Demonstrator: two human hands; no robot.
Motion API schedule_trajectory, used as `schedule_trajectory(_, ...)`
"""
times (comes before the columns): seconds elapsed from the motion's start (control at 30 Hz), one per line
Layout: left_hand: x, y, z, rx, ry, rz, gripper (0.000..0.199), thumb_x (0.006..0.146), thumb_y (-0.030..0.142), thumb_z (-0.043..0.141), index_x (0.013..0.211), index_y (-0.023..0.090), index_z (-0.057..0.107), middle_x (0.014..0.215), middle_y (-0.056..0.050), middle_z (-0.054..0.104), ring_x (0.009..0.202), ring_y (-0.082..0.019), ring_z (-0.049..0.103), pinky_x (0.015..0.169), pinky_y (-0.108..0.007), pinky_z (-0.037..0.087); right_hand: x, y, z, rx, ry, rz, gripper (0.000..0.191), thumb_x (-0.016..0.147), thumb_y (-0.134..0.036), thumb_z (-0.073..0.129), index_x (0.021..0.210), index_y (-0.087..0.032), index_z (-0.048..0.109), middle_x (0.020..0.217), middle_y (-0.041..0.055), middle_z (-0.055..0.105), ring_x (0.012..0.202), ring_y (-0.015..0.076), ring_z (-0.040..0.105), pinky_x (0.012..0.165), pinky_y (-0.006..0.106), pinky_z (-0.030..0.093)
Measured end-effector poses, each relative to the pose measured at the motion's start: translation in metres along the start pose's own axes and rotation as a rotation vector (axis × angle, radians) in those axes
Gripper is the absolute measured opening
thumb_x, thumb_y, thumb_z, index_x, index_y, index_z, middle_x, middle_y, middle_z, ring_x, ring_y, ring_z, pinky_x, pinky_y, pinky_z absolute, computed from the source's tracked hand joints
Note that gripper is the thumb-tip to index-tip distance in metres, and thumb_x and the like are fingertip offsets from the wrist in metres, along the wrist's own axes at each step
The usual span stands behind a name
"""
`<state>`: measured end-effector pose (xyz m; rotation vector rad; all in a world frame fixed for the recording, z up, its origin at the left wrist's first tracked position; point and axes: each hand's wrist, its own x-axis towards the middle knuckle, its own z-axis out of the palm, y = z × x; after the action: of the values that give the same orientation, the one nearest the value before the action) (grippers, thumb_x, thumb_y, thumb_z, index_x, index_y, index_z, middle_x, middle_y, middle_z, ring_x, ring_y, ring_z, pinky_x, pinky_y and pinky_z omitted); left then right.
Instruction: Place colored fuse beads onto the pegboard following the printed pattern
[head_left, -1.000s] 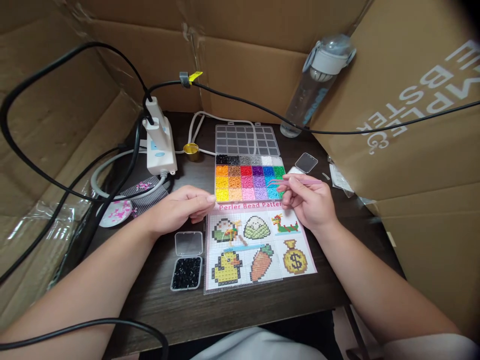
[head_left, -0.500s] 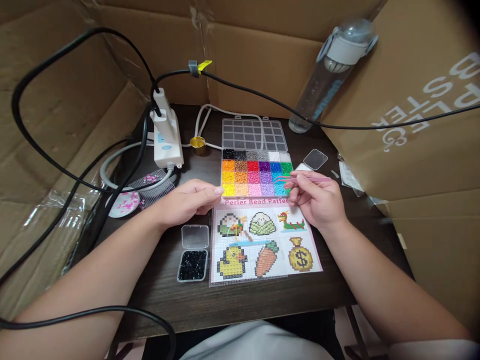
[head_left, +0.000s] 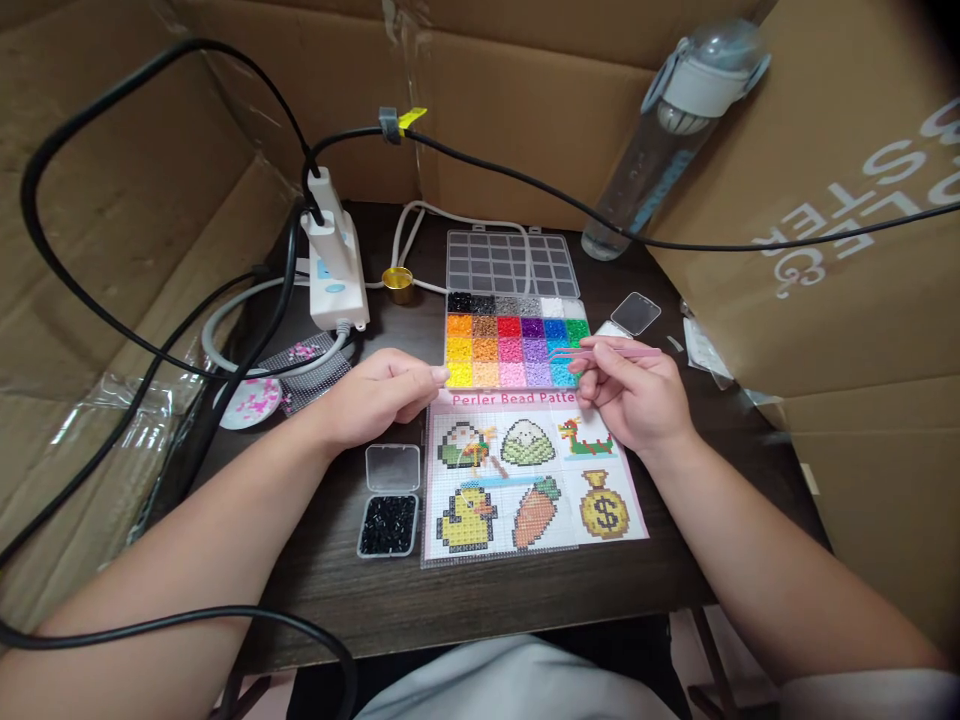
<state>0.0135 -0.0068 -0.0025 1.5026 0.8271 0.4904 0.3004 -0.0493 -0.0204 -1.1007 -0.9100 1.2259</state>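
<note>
Pink tweezers [head_left: 630, 352] are pinched in my right hand [head_left: 634, 395], their tips over the blue and purple compartments of the sorted bead box [head_left: 510, 345]. My left hand [head_left: 390, 395] is closed, thumb against the fingers, by the box's lower left corner; anything inside it is too small or hidden to name. Below the box lies a Perler bead pattern sheet [head_left: 566, 500] under a clear pegboard, where some coloured beads sit around the upper left pictures. A small open case of black beads [head_left: 388, 525] stands left of the sheet.
A power strip [head_left: 337, 290] with black cables stands at the back left, near a gold cup [head_left: 398, 286] and a white dish of pink beads [head_left: 250, 400]. A water bottle [head_left: 660, 150] leans at the back right. Cardboard walls surround the dark table [head_left: 337, 620].
The view has shifted slightly. Both hands keep nearly the same pose, and the tweezers stay over the bead box.
</note>
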Motion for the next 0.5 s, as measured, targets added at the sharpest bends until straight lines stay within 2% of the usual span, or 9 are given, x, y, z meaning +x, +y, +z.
schedule_trajectory(0.3,0.0007,-0.0032,-0.0011,-0.028,0.019,-0.011,0.056,0.092,0.044,0.054,0.045,0.019,0.032,0.045,0.004,0.027,0.046,-0.009,0.021,0.045,-0.027,0.019,0.0016,-0.0032,-0.0014,0.080,0.003,0.050,0.021,0.072,-0.034,0.080,0.085,-0.019,0.073,0.069,0.0018,0.072,0.045,0.0108,0.057,0.041,0.026,0.046)
schedule_trajectory(0.5,0.0002,-0.0004,0.0003,-0.047,0.017,-0.015,0.056,0.091,0.042,0.055,0.045,0.019,0.032,0.046,0.005,0.026,0.046,-0.008,0.020,0.045,-0.026,0.020,0.0033,-0.0047,-0.0029,0.113,-0.005,0.107,0.018,0.077,-0.036,0.075,0.085,-0.021,0.071,0.072,0.0011,0.070,0.046,0.0092,0.053,0.041,0.024,0.044)
